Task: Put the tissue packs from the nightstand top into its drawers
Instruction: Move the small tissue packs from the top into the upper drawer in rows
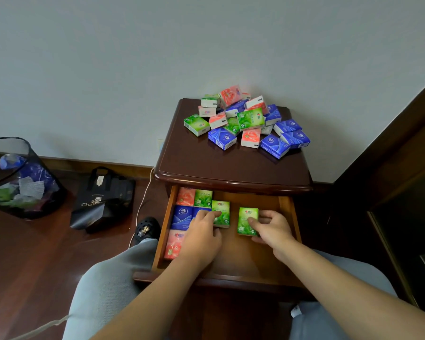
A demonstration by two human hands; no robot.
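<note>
Green tissue packs [220, 213], long axes front-to-back, one each in left hand [201, 238] and right hand [271, 229].

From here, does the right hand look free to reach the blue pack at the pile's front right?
Probably not yet: the right hand grips a green pack in the drawer. Nothing covers the blue pack.
</note>
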